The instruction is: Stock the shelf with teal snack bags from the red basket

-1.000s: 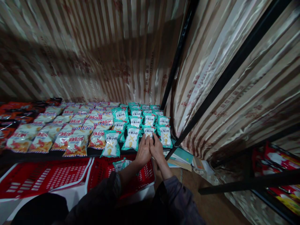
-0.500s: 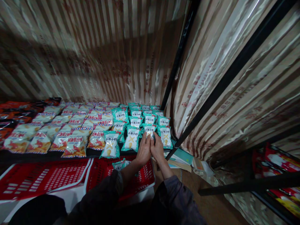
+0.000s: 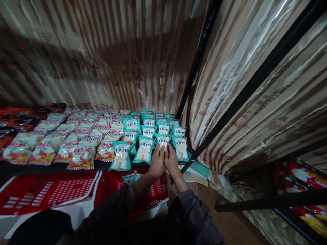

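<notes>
My left hand (image 3: 157, 163) and my right hand (image 3: 171, 161) lie side by side, nearly touching, on the front of a teal and white snack bag (image 3: 162, 139). Their fingers are stretched upward over its lower half, which they hide. This bag is in the front row of several matching bags on the dark shelf. A teal bag (image 3: 143, 150) stands just left of my hands, and another bag (image 3: 181, 148) is just to their right.
White and orange snack bags (image 3: 83, 153) fill the shelf further left. Below it stand a red basket (image 3: 159, 192) with teal bags (image 3: 129, 177) inside and another red basket (image 3: 53, 190). A black post (image 3: 217, 132) slants across the right, before striped curtains (image 3: 245, 112).
My hands stay at the same bag with almost no movement. The view has shifted very slightly.
</notes>
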Demonstrator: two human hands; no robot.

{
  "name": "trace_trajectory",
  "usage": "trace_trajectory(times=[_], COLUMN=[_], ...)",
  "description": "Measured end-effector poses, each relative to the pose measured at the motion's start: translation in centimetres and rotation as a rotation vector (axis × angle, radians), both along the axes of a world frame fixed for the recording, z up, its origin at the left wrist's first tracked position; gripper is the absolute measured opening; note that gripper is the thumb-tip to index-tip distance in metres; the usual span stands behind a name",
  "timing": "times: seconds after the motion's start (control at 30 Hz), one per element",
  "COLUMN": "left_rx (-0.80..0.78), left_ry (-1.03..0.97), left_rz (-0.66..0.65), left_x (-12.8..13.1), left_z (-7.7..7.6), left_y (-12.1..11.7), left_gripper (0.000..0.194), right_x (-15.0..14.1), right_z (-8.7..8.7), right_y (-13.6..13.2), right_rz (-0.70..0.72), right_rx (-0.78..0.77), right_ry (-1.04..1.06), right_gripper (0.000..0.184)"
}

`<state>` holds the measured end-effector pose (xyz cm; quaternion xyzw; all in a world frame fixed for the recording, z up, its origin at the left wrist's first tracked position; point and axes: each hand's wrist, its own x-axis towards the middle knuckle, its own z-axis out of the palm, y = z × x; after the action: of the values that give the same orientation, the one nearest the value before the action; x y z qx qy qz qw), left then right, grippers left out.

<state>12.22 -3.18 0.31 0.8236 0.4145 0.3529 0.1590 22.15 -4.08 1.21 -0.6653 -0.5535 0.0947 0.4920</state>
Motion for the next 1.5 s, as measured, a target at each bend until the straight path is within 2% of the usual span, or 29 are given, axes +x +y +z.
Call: trace_trajectory(times=[0.27,0.53,0.73,0.87,1.0,1.17,1.3,1.5], left_rx=[0.006,0.025,0.152,0.2,0.092,0.008,0.013,0.005], left_ry=[-0.017,-0.055,-0.099,-0.119,-0.097,-0.115,-0.134,-0.131], left_rz=[0.011,-0.044,0.082,0.198,0.255,0.234,0.179,0.176], left_x=[0.1,-0.4,-3.3,-5.6,-6.6,-6.6,-6.4,-5.7], left_z=[0.2,1.2,1.4,0.7,-0.9,-2.0,-2.0,-1.8], left_y=[-0.3,-2.0,-4.0,-5.0,-5.3,-4.8,-4.4,-4.1], left_gripper=[0.053,0.056,0.051,0.052,0.052,0.053,0.055,0.06], right_x=[0.2,-0.3,-1.9,-3.6,-5.4,-6.5,-6.6,-6.3], right_z=[0.0,1.1,1.8,1.8,1.4,1.2,1.5,1.9], right_y=[-0.3,-1.3,-2.7,-3.0,-2.7,-2.2,-1.8,-1.4], right_rz=[-0.013,-0.039,0.032,0.119,0.169,0.181,0.187,0.19], right_rx=[0.032,0.071,0.132,0.128,0.077,0.023,0.033,0.051], right_ry=[-0.012,-0.044,-0.082,-0.092,-0.097,-0.086,-0.082,-0.096], right_gripper=[0.047,0.047,0.045,0.044,0.042,0.043,0.042,0.042])
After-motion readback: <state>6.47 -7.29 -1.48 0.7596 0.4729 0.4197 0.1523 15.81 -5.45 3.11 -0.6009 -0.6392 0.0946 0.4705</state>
